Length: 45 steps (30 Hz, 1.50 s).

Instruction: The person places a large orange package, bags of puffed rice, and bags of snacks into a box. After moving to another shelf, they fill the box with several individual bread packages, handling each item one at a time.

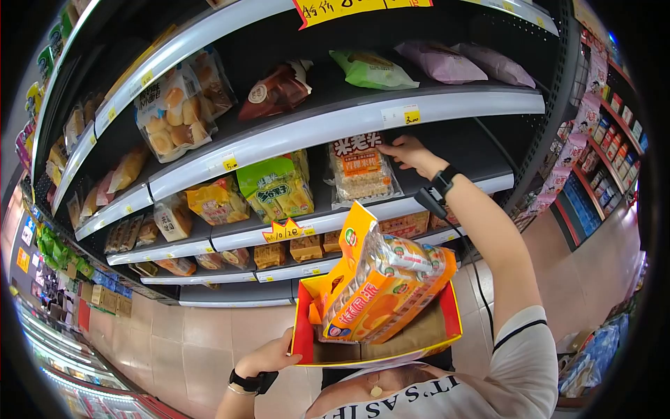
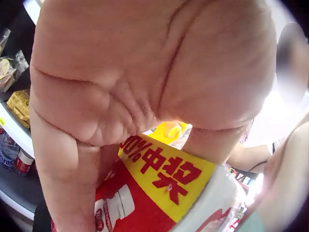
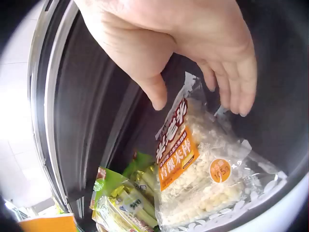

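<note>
A clear bag of puffed rice sticks (image 1: 359,171) with an orange label stands on the middle shelf. At its top corner is my right hand (image 1: 415,155); in the right wrist view, thumb and fingers (image 3: 234,87) are spread above the bag with a gap between them. Low in front of my body, my left hand (image 1: 269,355) grips the left side of a red and yellow cardboard box (image 1: 301,328). Inside the box leans an orange snack package (image 1: 391,297), its top flap sticking up past the rim. The left wrist view shows mostly the palm (image 2: 145,72) over the box's printed wall.
Left of the rice sticks stands a green snack bag (image 1: 276,188), then a yellow one (image 1: 216,201). The upper shelf holds bread rolls (image 1: 174,115), a brown bag (image 1: 278,91) and purple bags (image 1: 441,63). White shelf edges (image 1: 474,105) jut out above and below the right hand.
</note>
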Motion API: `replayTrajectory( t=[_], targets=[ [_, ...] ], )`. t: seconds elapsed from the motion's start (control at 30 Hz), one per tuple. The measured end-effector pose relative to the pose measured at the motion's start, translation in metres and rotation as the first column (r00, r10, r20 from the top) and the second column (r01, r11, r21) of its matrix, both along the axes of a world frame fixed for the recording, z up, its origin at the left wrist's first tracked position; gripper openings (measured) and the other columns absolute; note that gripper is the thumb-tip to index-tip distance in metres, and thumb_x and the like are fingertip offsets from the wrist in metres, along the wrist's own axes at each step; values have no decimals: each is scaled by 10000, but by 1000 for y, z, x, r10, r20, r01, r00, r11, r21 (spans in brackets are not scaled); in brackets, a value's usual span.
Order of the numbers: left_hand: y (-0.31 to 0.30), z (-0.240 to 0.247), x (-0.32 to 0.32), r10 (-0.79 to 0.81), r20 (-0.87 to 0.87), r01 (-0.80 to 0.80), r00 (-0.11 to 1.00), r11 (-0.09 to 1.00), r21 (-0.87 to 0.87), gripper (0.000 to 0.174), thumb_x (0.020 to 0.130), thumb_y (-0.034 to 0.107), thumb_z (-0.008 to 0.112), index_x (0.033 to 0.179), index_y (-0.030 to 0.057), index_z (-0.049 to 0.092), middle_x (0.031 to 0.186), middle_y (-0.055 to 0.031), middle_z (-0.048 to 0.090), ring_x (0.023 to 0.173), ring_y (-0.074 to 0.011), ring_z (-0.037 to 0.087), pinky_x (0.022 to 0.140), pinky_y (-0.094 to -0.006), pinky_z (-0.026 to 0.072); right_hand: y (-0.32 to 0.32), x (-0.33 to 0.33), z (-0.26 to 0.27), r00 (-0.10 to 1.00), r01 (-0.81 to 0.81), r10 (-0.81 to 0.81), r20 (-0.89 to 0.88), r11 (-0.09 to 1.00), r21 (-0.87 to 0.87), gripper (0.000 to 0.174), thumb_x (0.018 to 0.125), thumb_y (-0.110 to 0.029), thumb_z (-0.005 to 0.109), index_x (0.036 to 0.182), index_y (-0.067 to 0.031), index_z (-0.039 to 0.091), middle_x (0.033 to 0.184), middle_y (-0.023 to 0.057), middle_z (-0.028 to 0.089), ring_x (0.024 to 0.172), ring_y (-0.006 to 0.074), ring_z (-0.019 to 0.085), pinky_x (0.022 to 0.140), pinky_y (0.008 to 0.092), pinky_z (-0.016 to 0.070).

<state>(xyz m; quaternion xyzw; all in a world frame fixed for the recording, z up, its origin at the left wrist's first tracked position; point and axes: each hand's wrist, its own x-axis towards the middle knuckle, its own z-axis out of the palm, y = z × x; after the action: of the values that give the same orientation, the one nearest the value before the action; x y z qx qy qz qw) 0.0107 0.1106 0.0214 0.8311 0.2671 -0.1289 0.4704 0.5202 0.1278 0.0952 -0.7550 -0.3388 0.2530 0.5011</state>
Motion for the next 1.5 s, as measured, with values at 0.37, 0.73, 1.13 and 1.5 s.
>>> replayTrajectory(
  t=[0.37,0.73,1.13,1.5],
  targets=[
    [-17,8,1,83,-33,-84,996,997,-2,626,784,122,635,1295,-1,294,1030,-210,603,928,-309,612,800,-354,495,20,-14,-11,979,-167,184,91,972,-168,682,730,-526,699,1155,-9,567,944,105,596,890,229,561,765,368,458],
    [-2,-15,1,215,46,-204,975,963,-173,650,766,98,640,1313,-2,303,1095,-179,584,1002,-251,592,850,-322,479,20,-8,-26,992,-68,76,105,994,-85,475,862,-405,598,894,69,592,742,133,602,653,190,578,609,366,459],
    [-4,-8,3,211,40,-209,977,976,-58,643,772,180,616,1305,-11,311,1056,-234,607,992,-331,605,843,-357,481,-12,-7,-5,991,-136,134,26,981,136,270,940,-246,465,934,2,573,634,56,564,423,147,539,378,256,424],
    [-5,-11,5,301,162,-266,940,942,-205,814,758,153,650,1418,73,181,1252,-228,491,1136,-328,522,866,-382,479,-195,-33,48,909,-114,234,-345,936,333,224,914,-176,499,882,25,591,860,84,636,681,130,606,624,277,503]
  ],
)
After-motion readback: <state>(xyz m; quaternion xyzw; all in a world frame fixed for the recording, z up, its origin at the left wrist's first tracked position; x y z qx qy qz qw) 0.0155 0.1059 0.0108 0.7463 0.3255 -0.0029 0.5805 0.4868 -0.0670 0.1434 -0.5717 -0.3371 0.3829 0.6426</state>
